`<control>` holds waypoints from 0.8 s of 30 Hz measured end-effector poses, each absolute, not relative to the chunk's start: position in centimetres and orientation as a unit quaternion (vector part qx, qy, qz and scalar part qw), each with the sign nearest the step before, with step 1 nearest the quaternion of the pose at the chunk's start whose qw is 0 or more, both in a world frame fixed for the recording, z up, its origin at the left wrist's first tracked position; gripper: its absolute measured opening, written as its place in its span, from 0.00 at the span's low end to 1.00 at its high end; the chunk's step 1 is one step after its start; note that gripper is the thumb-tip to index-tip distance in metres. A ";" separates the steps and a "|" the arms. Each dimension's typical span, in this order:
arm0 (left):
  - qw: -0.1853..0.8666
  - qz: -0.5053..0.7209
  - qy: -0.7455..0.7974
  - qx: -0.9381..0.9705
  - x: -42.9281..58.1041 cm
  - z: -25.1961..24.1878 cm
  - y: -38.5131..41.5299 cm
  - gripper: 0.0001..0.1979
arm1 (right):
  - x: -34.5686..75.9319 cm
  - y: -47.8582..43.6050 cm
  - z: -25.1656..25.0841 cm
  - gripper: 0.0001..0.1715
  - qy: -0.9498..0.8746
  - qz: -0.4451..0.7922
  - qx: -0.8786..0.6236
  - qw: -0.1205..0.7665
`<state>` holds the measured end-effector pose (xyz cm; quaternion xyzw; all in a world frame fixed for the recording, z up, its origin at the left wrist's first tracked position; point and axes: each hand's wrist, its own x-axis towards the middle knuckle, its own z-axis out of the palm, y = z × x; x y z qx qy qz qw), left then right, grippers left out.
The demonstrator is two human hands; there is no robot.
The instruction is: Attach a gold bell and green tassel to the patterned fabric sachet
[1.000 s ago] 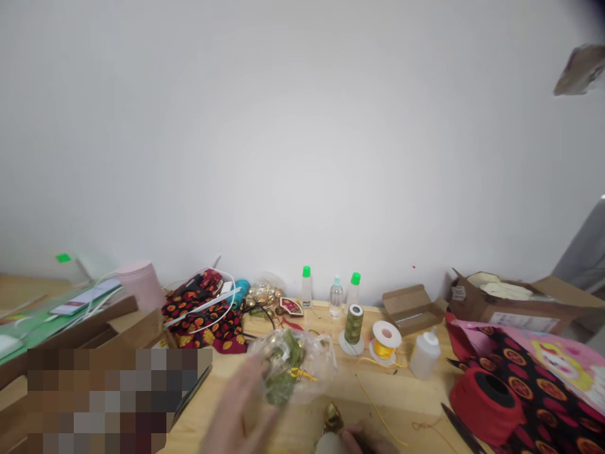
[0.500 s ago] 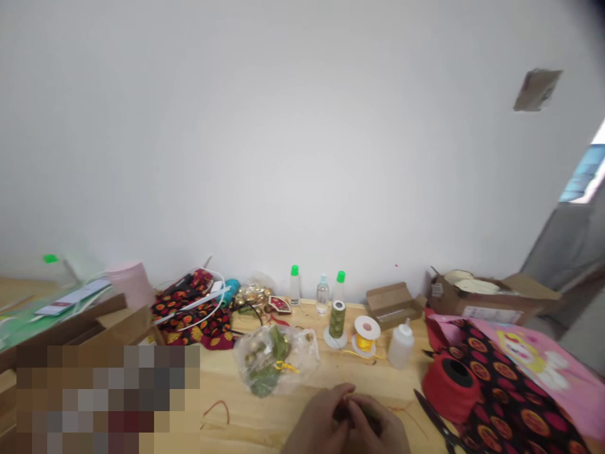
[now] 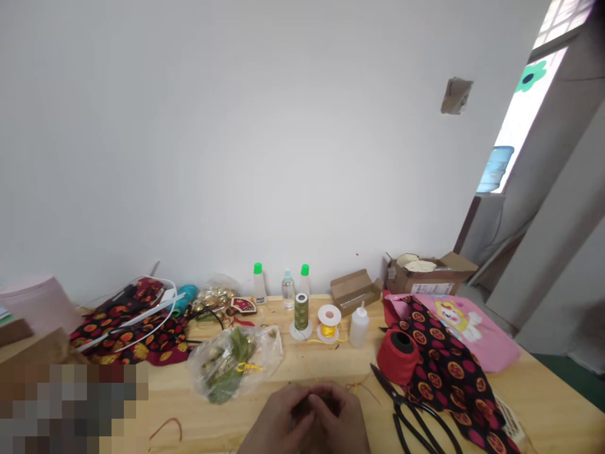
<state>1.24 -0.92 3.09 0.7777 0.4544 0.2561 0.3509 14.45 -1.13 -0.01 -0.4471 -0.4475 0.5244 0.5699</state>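
My left hand and my right hand meet at the front of the table, fingertips and thumbs pressed together. Between them is something small and dark, mostly hidden by the fingers. A thin yellowish thread lies just beyond my fingertips. Orange-red cord ends are on the wood beside my right hand. To the right rest black-handled scissors, blades parted, near a cone of red thread. Left of my hands sits a clear plastic bag with green material and a yellow cord inside.
Behind stand a green thread spool, a yellow cord spool, a white squeeze bottle and green-capped bottles. Patterned cloth and a pink bag lie right, a cardboard box behind. More patterned cloth lies left.
The view has turned right, so the table things appear further left and more of the scissors and doorway shows. My hands stay together, fingers closed.
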 end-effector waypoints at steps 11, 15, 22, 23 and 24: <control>0.305 0.185 0.468 0.808 2.2 2.6 -0.4 0.14 | 18.2 -2.2 0.3 0.16 -0.507 0.403 -0.548 0.530; 0.296 0.183 0.485 0.802 2.2 2.1 -0.4 0.15 | 25.0 -4.4 0.0 0.14 -0.588 0.199 -0.656 0.429; 0.303 0.162 0.487 0.803 3.0 2.0 0.1 0.15 | 29.4 -6.2 -1.2 0.14 -0.644 0.026 -0.729 0.230; 0.302 0.159 0.486 0.805 3.1 2.0 0.2 0.15 | 29.1 -6.1 -0.9 0.14 -0.640 0.025 -0.736 0.221; 0.302 0.155 0.484 0.806 3.2 2.0 0.2 0.15 | 28.8 -6.1 -0.4 0.14 -0.633 0.029 -0.744 0.214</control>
